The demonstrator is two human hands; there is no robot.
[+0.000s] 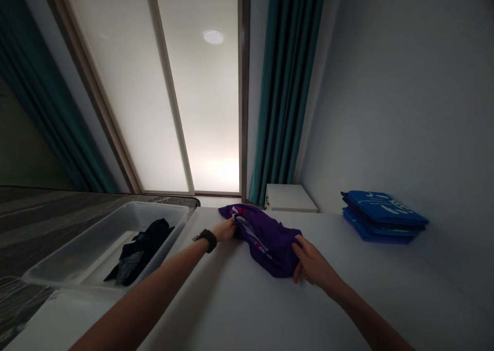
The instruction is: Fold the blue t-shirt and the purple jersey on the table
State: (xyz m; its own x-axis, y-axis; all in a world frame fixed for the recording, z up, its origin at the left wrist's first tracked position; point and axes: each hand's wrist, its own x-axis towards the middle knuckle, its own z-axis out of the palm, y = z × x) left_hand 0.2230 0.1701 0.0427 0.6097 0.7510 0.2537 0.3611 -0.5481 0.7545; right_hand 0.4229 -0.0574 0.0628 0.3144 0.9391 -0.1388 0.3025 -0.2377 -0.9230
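Head view: left hand (224, 230) and right hand (312, 261) pinch purple printed cloth (275, 240), not yet folded; right of it, blue stack (380, 214) lies folded; left of it, dark clothes (142, 250) lie rumpled.

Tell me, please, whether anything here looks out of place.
No spill or damage shows. The dark cloth in the bin and the held purple cloth look untidy: both are crumpled, unlike the flat blue stack.

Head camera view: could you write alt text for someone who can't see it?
A person's left hand and right hand hold a crumpled purple cloth over a white table. On the left, a translucent bin holds dark cloth; on the right sits a blue stack with white print.
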